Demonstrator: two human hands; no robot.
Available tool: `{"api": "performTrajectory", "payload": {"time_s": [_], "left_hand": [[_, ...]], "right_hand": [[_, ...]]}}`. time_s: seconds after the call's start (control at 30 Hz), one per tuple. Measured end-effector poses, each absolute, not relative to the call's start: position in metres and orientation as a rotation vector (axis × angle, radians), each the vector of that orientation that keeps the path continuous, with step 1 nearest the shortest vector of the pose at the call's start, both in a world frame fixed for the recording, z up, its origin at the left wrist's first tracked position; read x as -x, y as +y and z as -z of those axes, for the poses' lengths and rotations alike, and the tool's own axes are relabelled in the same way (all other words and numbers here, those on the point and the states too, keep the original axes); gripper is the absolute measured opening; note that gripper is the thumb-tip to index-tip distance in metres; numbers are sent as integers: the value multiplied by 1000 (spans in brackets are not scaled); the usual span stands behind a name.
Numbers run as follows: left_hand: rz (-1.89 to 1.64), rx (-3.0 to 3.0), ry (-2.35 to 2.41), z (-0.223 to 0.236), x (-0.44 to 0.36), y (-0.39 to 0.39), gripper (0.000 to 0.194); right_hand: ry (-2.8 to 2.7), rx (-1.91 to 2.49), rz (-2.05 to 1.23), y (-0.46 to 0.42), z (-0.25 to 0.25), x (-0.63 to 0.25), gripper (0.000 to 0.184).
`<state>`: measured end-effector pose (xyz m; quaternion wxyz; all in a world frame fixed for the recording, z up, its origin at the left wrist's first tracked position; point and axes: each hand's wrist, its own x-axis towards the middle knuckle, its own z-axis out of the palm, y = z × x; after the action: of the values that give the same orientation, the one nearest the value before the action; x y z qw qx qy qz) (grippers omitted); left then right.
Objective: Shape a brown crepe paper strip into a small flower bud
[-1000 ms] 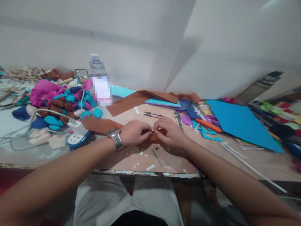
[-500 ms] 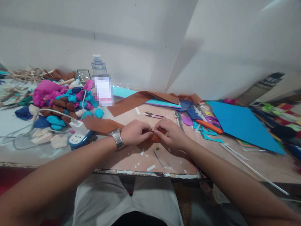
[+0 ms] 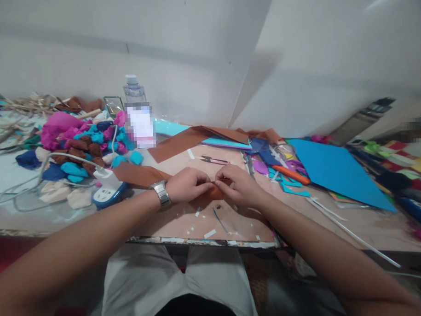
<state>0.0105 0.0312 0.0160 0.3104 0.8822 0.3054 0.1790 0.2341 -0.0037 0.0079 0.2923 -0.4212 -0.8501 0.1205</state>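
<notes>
Both hands meet over the table's front middle. My left hand [image 3: 187, 185], with a metal watch on its wrist, pinches one side of a brown piece of paper [image 3: 216, 193]. The other side is pinched between thumb and fingers of my right hand [image 3: 242, 188]. The fingers partly cover the paper, so its full shape is hidden. Behind my left wrist lies a brown paper strip [image 3: 138, 173]; whether it joins the held piece I cannot tell. Small thread snips [image 3: 214, 160] lie just beyond my fingertips.
At left are crumpled coloured paper bundles [image 3: 73, 169], a power strip [image 3: 106, 196] with a plugged-in white charger, and a bottle [image 3: 135, 91]. An orange-handled cutter [image 3: 291, 174], blue sheet [image 3: 338, 172] and white sticks [image 3: 354, 233] lie at right. White scraps [image 3: 210, 233] dot the front.
The view has shifted slightly, so the table things appear a little further left. Both hands keep their pinch on the brown paper, with barely any finger movement.
</notes>
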Motion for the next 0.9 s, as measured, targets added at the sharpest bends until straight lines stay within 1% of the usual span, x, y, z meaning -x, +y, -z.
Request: {"api": "performTrajectory", "payload": {"time_s": [0.23,0.33,0.53,0.67,0.9], "left_hand": [[-447,-2331,822,-14,-11,33,38],[-443,-2307,820,-14,-10,32,33],[-455,-2263,819,-14,-10,34,32],[-473,-2169,808,-14,-11,34,24],[-489,-2054,797,-7,-9,40,28]], "right_hand": [[-2252,1116,-371,-6,-9,-232,14],[-2237,1109,-349,-5,-6,-233,16],[-2208,1094,-316,-2,-4,-235,10],[-2193,1045,-304,-3,-6,-235,11],[-2152,976,-272,-4,-5,-234,12]]}}
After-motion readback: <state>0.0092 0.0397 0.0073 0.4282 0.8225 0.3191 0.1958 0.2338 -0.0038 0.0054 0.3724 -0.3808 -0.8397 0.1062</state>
